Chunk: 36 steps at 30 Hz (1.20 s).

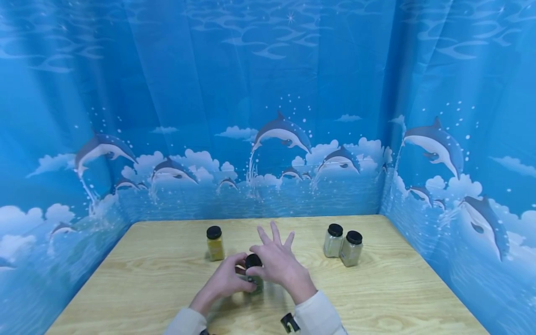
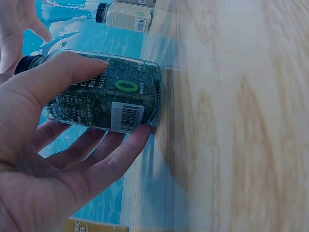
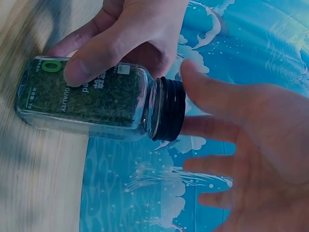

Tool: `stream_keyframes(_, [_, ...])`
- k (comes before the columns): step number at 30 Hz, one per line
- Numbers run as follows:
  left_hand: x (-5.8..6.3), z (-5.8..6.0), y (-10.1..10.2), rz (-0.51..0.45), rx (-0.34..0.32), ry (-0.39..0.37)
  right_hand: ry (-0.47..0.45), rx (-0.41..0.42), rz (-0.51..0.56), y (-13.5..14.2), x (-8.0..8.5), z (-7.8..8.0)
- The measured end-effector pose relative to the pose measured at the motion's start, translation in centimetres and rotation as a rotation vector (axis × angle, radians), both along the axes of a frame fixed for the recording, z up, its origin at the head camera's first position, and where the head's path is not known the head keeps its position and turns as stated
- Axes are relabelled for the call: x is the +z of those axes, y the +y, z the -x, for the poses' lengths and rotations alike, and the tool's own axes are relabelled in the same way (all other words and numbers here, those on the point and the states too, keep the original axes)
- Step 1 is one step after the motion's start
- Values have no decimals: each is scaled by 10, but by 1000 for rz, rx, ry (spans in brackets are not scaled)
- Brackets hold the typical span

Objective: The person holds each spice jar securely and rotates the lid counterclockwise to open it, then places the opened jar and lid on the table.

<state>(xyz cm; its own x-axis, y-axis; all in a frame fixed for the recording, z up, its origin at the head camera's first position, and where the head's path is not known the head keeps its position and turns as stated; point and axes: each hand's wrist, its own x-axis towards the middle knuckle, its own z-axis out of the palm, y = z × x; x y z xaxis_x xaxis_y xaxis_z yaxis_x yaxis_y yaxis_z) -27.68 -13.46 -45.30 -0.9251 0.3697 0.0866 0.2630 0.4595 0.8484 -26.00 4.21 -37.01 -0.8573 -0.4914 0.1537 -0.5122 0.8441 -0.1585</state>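
Well in from the far and side edges of the pale wood-grain worktop (image 1: 402,288), a clear, square-sided glass jar of dark green dried herbs (image 2: 137,92), roughly upright and between two bare hands; contact of its base with the wood impossible to tell for sure. Behind the herb jar, open wood as far as the back edge, close up against blue curtains printed with dolphins (image 1: 318,56). To the herb jar's right, a broad open stretch before two upright black-capped glass jars, one with whitish contents (image 1: 333,245), one with grey-beige contents (image 1: 350,254), side by side and farther back. To the herb jar's left and slightly behind, with a narrower gap, an upright black-capped glass jar of yellow powder (image 1: 216,250). Beyond that yellow jar, more open room out to the left edge. Around the body of the herb jar, the left hand (image 1: 226,278) in a firm grip: thumb flat on the labelled face, fingers curved along the opposite side. At the herb jar's black ridged screw cap (image 3: 170,111), the right hand (image 1: 281,266), widely spread, thumb and forefinger astride the cap without any visible pinch, other fingers straight and fanned out to the herb jar's right.
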Motion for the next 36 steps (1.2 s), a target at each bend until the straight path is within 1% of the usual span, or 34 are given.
stream_keyframes(6, [1,0,0,3,4,11,39,-43,-23,-2,-1,1])
stream_keyframes(15, [1,-1,2,-24,4,-9,62,-36,-21,-1,-4,2])
stream_keyframes(21, [1,-1,2,-11,8,-8,41,-16,-27,-1,-3,1])
stream_keyframes(27, [0,0,1,-10,11,-7,-2,-6,-27,-1,-2,-1])
stream_keyframes(36, [0,-1,1,-13,5,-7,-16,-5,-32,-1,-1,-1])
